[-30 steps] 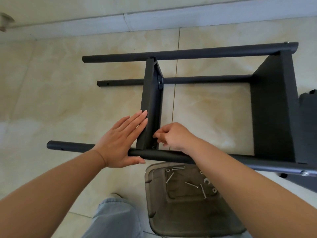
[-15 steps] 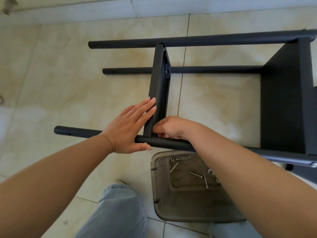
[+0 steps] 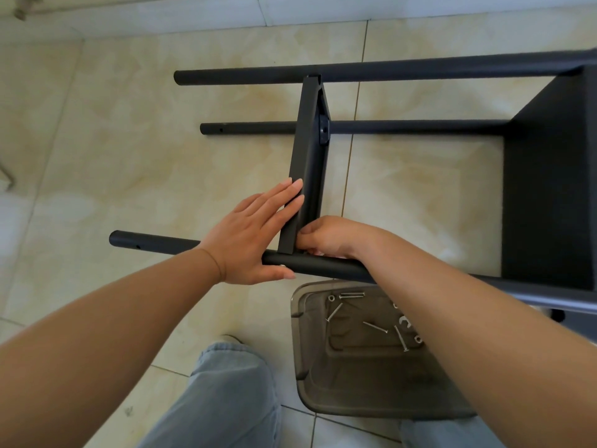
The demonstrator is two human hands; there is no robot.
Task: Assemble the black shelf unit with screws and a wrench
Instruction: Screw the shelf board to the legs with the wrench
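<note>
Since 1.0 s ago, we note the right hand (image 3: pixel 326 236) has tucked in closer behind the foot of the shelf panel (image 3: pixel 307 163), its fingers now curled down at the joint with the near pole (image 3: pixel 323 268); whether they pinch a screw we cannot tell, as the fingertips are hidden. We record the left hand (image 3: pixel 250 236) in the same posture as before: fingers straight and together, flat against the left face of the shelf panel, thumb lying along the near pole.

We find the black shelf unit (image 3: pixel 549 176) lying on its side on the tiled floor (image 3: pixel 129 140), with 3 poles visible running left to right. The shelf panel stands between the far pole (image 3: pixel 420 71) and the near pole, crossing in front of the middle pole (image 3: pixel 403 127). A second, wider panel sits at the right end of the poles.

A translucent grey bin (image 3: pixel 310 367) rests on the floor just below the near pole, partly under the right forearm. Several loose screws (image 3: pixel 374 327) lie inside it, with a small wrench (image 3: pixel 405 321) near the forearm. A knee in light jeans (image 3: pixel 226 399) shows at the bottom.
</note>
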